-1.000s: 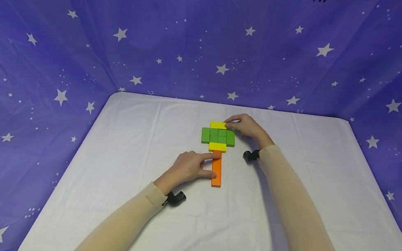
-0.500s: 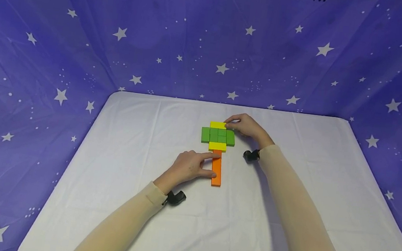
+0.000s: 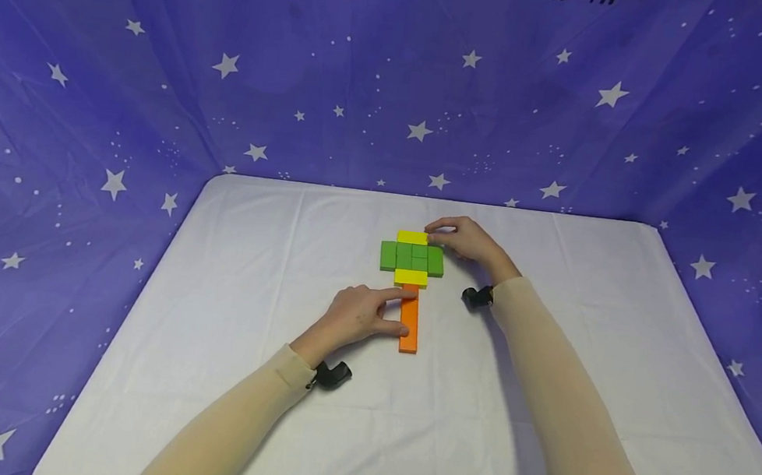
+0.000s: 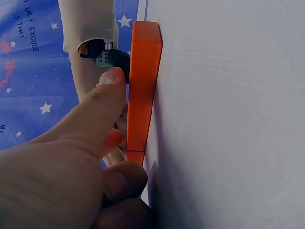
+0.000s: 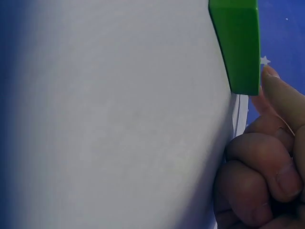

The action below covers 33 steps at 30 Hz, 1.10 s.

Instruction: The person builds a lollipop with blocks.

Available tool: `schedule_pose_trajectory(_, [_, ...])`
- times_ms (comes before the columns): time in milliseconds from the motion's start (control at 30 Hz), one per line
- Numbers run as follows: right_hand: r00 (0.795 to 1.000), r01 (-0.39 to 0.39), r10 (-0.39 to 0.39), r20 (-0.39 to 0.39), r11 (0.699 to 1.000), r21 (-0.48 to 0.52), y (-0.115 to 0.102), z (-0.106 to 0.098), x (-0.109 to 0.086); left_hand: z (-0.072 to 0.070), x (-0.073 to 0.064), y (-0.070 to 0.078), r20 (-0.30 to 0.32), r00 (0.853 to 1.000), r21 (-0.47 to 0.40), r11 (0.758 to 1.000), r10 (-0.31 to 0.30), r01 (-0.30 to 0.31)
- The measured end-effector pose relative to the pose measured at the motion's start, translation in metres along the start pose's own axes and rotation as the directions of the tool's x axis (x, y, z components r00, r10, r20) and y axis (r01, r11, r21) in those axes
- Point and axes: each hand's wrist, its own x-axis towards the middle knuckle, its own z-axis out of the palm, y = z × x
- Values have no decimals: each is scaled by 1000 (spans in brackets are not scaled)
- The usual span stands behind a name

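In the head view, my left hand (image 3: 356, 315) rests its index finger and thumb, spread apart, on the top of an orange strip (image 3: 410, 318). The left wrist view shows a seam between two orange blocks (image 4: 143, 90), with the thumb against the upper face. My right hand (image 3: 467, 239) has its index finger and thumb at the right end of the far yellow block (image 3: 412, 237). Several green blocks (image 3: 388, 256) lie flat in a row between it and the near yellow block (image 3: 410, 277). A green block (image 5: 240, 47) stands beside the curled right fingers; the yellow one is hidden there.
White cloth covers the table (image 3: 243, 269) around the blocks. A blue curtain (image 3: 344, 69) with white stars rises behind the table and along both sides. Small black wrist cameras (image 3: 334, 375) hang at both cuffs, near the cloth.
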Motion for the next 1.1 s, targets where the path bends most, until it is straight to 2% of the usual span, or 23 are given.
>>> schedule_pose_trajectory(167, [999,-36,37,-36,999,5,6,-3,-5,-2,1,1,-6,1000,-52,998,-19,18])
schedule_pose_trajectory(267, [997,-56,57,-49,998,20,11,-4,-12,-3,3,-1,-58,997,-135,990,-54,46])
schedule_pose_trajectory(333, [996,-72,74,-57,997,32,14,-4,-17,-3,6,-5,-114,989,-219,973,-97,70])
schedule_pose_trajectory(433, [992,-101,104,-72,994,45,18,-3,-27,-4,10,-12,-185,966,-325,939,-180,113])
schedule_pose_trajectory(533, [987,-132,135,-82,990,46,21,-1,-37,-6,14,-18,-195,949,-370,915,-246,161])
schedule_pose_trajectory(733, [989,-118,125,-81,989,88,21,6,-52,-12,22,-24,-150,946,-368,905,-286,215])
schedule_pose_trajectory(933, [991,-115,123,-49,984,136,21,13,-64,-22,30,-33,-172,939,-287,927,-299,243])
schedule_pose_trajectory(1100, [992,-116,122,-38,985,128,20,16,-68,-31,38,-37,-169,933,-189,940,-317,285])
